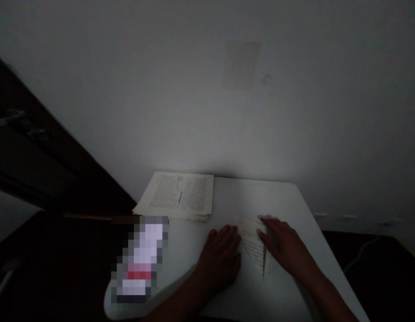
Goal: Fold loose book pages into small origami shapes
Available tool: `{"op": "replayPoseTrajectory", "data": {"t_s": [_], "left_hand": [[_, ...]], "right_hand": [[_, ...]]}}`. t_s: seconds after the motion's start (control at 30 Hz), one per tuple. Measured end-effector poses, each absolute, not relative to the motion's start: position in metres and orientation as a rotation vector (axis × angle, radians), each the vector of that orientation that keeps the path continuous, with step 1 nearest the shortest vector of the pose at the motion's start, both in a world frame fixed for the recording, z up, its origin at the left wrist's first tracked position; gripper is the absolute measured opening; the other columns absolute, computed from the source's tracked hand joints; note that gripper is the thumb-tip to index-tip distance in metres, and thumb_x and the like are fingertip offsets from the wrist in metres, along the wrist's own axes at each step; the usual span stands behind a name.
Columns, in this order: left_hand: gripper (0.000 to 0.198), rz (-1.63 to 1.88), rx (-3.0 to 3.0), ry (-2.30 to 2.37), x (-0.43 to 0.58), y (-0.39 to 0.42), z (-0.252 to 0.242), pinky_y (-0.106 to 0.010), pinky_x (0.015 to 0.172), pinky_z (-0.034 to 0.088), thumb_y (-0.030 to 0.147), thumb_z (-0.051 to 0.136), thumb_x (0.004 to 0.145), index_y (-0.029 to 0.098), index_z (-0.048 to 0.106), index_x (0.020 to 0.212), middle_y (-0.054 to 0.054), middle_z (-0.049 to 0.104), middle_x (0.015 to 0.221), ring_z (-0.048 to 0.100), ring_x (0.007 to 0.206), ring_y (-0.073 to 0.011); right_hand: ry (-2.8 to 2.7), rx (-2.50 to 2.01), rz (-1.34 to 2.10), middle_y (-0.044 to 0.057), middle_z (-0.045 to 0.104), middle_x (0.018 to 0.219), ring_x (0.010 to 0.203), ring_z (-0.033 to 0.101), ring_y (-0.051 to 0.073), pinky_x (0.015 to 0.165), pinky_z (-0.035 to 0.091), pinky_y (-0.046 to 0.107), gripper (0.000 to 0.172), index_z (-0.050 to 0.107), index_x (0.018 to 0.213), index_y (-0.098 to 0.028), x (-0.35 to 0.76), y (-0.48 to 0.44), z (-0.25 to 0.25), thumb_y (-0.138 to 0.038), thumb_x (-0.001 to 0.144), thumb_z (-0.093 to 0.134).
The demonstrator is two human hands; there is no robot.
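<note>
A printed sheet of paper (252,243), folded to a downward-pointing shape with a slit near its tip, lies on the white table (257,197). My left hand (222,255) rests palm down at the paper's left edge, fingers stretched out and holding nothing. Over the paper's right side is my right hand (282,243). Its thumb and forefinger are apart, with fingertips at the paper's upper right; part of the paper is hidden beneath this hand.
A stack of printed sheets (183,194) lies at the table's back left. In front of it is a pixelated phone-like object (143,250). A pale wall (180,112) stands behind the table. A cable (361,250) hangs at right; a dark door (33,138) is at left.
</note>
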State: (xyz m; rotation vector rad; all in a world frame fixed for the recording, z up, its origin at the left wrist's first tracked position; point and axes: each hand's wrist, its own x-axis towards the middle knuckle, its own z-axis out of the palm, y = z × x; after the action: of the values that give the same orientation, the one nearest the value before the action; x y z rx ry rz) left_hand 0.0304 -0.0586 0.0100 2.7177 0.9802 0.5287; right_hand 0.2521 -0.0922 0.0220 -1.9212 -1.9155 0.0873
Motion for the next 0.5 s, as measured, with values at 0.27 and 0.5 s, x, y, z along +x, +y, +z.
{"op": "replayPoseTrajectory", "data": {"t_s": [0.27,0.5], "left_hand": [[0.036,0.528,2.703,0.993,0.0307,-0.0583,0.0084,-0.047,0.099,0.029,0.028,0.043,0.085,0.02,0.05,0.119,-0.008,0.044,0.134,0.037,0.124,-0.0259],[0.03,0.672,2.647,1.007,0.0315,-0.0572,0.0131,-0.044,0.096,0.032,0.023,0.044,0.084,0.017,0.051,0.112,-0.01,0.05,0.126,0.044,0.117,-0.0245]], "right_hand": [[-1.801,-1.946,0.376,0.008,0.068,0.1,0.087,0.064,0.022,0.079,0.048,0.037,0.029,0.062,0.101,-0.02,0.2451,-0.0909,0.0196,-0.036,0.082,0.048],[-1.552,-2.006,0.61,0.001,0.067,0.069,0.063,0.063,0.018,0.062,0.048,0.029,0.02,0.06,0.083,-0.022,0.2514,-0.0894,0.0221,-0.038,0.079,0.048]]}}
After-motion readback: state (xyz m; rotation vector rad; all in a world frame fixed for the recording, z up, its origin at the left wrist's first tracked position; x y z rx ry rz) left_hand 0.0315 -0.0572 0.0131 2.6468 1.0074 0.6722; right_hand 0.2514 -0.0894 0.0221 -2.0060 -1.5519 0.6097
